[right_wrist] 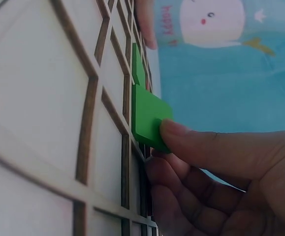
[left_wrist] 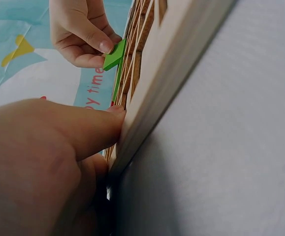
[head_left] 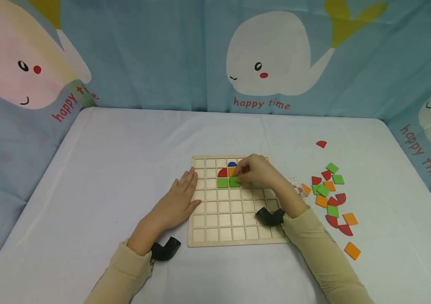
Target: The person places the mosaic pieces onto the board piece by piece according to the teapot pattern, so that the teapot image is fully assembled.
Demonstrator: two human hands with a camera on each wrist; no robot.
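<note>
A wooden grid board [head_left: 211,232] lies on the table. My right hand [head_left: 255,171] pinches a green square tile [right_wrist: 149,117] between thumb and fingers, tilted over a cell in the board's upper middle. Left of that tile sits another green square tile [head_left: 222,183] in its cell. Above them are a red quarter-circle tile [head_left: 222,172], an orange tile [head_left: 231,171] partly behind my fingers, and a blue half-round tile [head_left: 232,164]. My left hand [head_left: 177,198] rests flat along the board's left edge, its fingers straight and thumb on the rim.
Loose red, green and orange tiles [head_left: 332,211] are scattered on the table right of the board. A printed card [head_left: 295,184] lies partly under my right forearm. Black curved pieces [head_left: 166,249] sit at both wrists. A whale-print curtain [head_left: 162,63] stands behind the table.
</note>
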